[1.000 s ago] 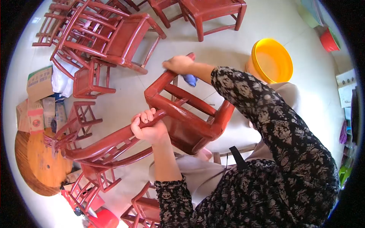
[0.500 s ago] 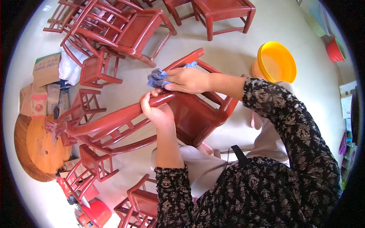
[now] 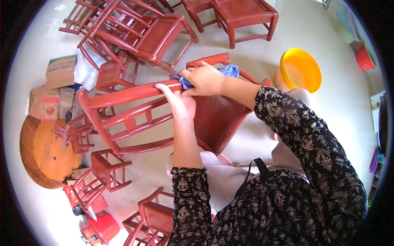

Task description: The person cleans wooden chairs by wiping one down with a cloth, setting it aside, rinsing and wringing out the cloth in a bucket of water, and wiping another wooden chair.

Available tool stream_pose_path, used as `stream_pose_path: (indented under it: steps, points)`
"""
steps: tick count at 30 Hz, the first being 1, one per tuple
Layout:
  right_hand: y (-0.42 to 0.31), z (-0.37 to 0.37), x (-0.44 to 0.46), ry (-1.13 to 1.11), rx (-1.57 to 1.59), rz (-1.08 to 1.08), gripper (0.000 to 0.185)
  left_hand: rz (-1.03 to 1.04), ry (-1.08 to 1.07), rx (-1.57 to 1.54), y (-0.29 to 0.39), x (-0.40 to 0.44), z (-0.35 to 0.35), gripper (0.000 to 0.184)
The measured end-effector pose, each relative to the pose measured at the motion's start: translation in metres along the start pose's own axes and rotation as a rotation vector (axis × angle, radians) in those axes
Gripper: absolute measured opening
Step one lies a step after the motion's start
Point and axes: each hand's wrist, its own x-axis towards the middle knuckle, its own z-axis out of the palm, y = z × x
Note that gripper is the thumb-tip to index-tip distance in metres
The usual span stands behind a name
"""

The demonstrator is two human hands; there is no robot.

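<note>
A red wooden chair [image 3: 221, 119] lies tilted across my lap, its slatted back stretching to the left. My left hand [image 3: 180, 104] supports the upper rail of that back from below, the thumb laid along the rail and the other fingers mostly hidden behind it. Close to its right, my right hand [image 3: 204, 80] presses a blue cloth [image 3: 230, 71] onto the chair where the back rail meets the seat frame. Part of the cloth sticks out on both sides of my right hand.
A yellow bucket [image 3: 301, 70] stands on the floor at the right. Stacked red chairs [image 3: 160, 39] fill the upper left. Cardboard boxes [image 3: 60, 73], a round wooden tabletop [image 3: 53, 153] and a red bucket [image 3: 102, 227] are at the left. Another chair [image 3: 158, 215] stands at the bottom.
The chair has turned, bringing its back higher in view. My left thumb has straightened along the rail. My right hand, first at the far leg, has come down beside my left hand with the cloth.
</note>
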Motion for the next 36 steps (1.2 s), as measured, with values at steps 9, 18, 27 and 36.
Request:
stream_pose_path:
  steps: [9,18,27,36]
  points:
    - [0.031,-0.007,0.007,-0.053,0.009,0.214,0.047,1.19,0.826,0.777,0.081,-0.077,-0.019,0.051]
    - [0.061,-0.014,0.002,0.11,-0.007,0.16,0.043,0.607,0.567,0.15,0.127,-0.078,-0.108,0.051]
    - [0.122,-0.02,-0.011,0.331,0.287,0.511,0.065,0.407,0.205,0.366,0.12,-0.059,-0.122,0.017]
    - [0.127,0.007,-0.022,0.75,0.336,0.751,0.048,0.441,-0.2,0.501,0.086,-0.08,-0.053,0.017]
